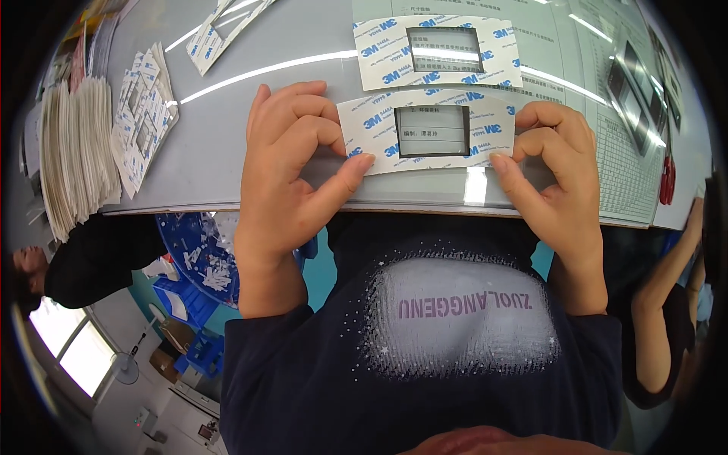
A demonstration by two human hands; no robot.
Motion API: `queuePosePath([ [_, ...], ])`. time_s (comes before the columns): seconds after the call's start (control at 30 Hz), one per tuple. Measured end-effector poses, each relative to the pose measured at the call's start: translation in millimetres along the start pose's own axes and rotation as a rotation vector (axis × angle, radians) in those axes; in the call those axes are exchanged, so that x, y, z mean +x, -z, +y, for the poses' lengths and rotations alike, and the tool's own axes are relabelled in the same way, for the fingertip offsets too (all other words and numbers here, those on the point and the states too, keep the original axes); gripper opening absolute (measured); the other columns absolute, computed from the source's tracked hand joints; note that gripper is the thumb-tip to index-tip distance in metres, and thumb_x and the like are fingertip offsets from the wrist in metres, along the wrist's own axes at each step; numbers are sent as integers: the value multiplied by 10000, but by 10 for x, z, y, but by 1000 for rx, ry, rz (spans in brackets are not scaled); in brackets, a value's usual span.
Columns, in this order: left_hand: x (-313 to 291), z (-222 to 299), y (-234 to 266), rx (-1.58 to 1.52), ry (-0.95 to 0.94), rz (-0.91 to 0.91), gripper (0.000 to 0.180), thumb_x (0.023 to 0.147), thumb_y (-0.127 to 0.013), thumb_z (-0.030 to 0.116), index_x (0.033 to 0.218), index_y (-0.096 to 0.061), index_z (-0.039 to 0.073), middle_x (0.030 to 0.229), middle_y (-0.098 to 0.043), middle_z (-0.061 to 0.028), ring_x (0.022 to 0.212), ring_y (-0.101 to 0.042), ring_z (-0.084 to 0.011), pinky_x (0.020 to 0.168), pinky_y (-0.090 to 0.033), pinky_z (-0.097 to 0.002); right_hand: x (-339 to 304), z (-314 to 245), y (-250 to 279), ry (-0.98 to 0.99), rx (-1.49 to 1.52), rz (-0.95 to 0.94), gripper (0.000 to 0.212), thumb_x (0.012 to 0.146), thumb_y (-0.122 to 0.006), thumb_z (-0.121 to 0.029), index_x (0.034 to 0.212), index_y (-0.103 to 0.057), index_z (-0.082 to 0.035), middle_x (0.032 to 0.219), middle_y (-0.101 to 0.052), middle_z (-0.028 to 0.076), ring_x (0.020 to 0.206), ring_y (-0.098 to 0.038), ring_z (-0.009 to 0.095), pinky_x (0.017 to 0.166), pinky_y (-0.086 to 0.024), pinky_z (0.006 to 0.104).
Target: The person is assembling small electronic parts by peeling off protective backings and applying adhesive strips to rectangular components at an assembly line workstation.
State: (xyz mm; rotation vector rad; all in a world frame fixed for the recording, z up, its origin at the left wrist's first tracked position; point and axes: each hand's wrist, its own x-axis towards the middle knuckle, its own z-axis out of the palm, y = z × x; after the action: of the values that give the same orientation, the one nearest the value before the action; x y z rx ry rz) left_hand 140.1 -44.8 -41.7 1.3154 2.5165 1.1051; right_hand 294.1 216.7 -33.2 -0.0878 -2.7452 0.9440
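Observation:
Between my hands is a white adhesive-backed frame (433, 164) with blue print on its liner and a dark-edged rectangular window. My left hand (292, 163) pinches its left end between thumb and fingers. At the opposite end, my right hand (550, 155) grips the lower right corner the same way. The frame is held level near the front edge of the table, and printed paper shows through its window. Just beyond it lies a second frame (385, 67) of the same kind, close to its upper edge.
A tall stack of white frames (80, 152) stands at the left, beside a pile of loose frames (136, 144). Another frame (216, 45) lies farther back. Dark rectangular frames (635, 106) and a red-handled tool (667, 180) lie right. People sit at both sides.

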Motion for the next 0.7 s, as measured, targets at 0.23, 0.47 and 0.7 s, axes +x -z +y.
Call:
queuePosePath([
  [0.23,7,-4,5,-1,-6,-5,216,751,-832,164,821,-632,121,1042,-647,-39,1241,-583,-340,1161,-223,-631,20,-9,-7,3,-19,-19,181,795,-794,-93,836,-623,-51,1130,-617,105,1047,-548,256,942,-403,352],
  [0.47,11,-18,1,5,-21,-2,213,751,-826,154,817,-626,121,1040,-647,-39,1238,-580,-343,1160,-227,-630,57,9,-45,89,-21,80,188,747,-825,-118,794,-644,-95,1019,-661,64,912,-598,252,781,-416,372],
  [0.7,15,-3,0,14,-19,-3,214,752,-825,152,815,-624,118,1039,-643,-39,1236,-584,-343,1161,-233,-631,50,7,-33,84,-32,70,186,751,-824,-129,801,-647,-100,1035,-661,60,930,-592,248,793,-406,368],
])
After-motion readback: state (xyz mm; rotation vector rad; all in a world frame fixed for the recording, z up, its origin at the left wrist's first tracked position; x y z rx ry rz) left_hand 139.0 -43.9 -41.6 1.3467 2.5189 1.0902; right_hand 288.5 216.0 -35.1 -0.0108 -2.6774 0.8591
